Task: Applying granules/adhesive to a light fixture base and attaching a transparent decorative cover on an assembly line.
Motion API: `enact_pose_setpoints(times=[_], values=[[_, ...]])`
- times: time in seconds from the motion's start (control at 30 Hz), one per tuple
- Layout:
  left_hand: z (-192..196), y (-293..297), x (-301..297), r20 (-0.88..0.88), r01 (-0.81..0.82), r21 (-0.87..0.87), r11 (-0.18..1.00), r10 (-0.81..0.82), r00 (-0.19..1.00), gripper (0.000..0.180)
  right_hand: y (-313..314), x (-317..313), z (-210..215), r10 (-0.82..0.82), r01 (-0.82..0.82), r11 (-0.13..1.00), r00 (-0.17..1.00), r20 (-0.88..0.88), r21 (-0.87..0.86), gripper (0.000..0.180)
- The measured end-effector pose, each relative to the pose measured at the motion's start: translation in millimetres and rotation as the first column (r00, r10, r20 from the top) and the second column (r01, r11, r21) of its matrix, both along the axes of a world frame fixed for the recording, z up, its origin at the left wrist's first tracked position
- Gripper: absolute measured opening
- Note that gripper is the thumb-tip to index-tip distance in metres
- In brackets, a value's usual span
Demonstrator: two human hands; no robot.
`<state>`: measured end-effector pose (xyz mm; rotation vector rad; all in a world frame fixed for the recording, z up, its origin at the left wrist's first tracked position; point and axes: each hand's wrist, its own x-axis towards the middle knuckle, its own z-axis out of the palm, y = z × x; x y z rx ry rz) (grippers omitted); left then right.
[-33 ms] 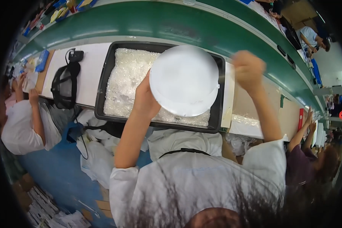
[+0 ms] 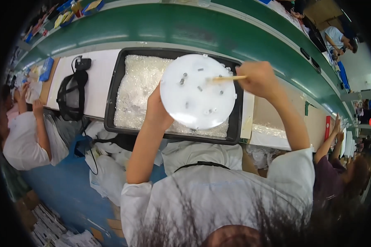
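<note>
My left hand [image 2: 158,110] grips the left edge of a round white disc [image 2: 193,113], holding it over a dark bin. Several small grey and clear pieces [image 2: 182,81] are scattered across the disc's face; what they are is too small to tell. In my right hand [image 2: 259,79], closed in a fist, is a thin light wooden stick [image 2: 235,78]. Its blurred far end is over the upper right of the disc; I cannot tell whether it touches. Under the disc, the black bin [image 2: 109,103] holds a heap of small, clear, shiny pieces [image 2: 138,88].
On the white bench left of the bin lies a black mesh strap harness [image 2: 73,94] with a cable. A green conveyor [image 2: 160,31] runs behind the bench. Brown cardboard [image 2: 272,113] lies at the right. Co-workers sit at both sides, one in a white shirt [image 2: 24,138].
The disc's face, smooth and blank white before, now shows the small pieces. My right hand has moved left and down toward the disc, and the wooden stick has become visible.
</note>
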<state>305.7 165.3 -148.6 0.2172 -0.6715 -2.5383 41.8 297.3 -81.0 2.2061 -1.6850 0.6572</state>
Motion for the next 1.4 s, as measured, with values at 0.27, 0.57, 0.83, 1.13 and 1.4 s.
enact_pose_setpoints(times=[0.27, 0.57, 0.83, 1.13, 1.4], values=[[6, 4, -4, -0.083, 0.037, -0.037, 0.999, -0.04, 0.996, 0.053, -44, -17, 40, 0.142, -0.119, 0.974, 0.984, 0.109, -0.192, 0.023], [12, 1, -4, -0.109, 0.142, -0.096, 0.985, -0.152, 0.982, 0.053, -68, -9, 49, 0.019, 0.086, 0.96, 0.929, 0.37, -0.265, 0.016], [7, 6, -7, 0.123, 0.063, -0.064, 0.996, -0.055, 0.991, 0.045, -88, -6, 37, 0.149, -0.142, 0.953, 0.989, 0.004, -0.269, 0.011], [13, 8, -10, 0.236, -0.139, -0.085, 0.987, 0.155, 0.959, 0.045, -7, 27, 65, -0.153, 0.248, 0.941, 0.918, 0.366, -0.229, 0.027], [25, 31, -11, 0.118, -0.348, -0.061, 0.935, 0.353, 0.928, 0.043, 46, 70, 41, -0.321, 0.432, 0.888, 0.827, 0.462, -0.157, 0.013]])
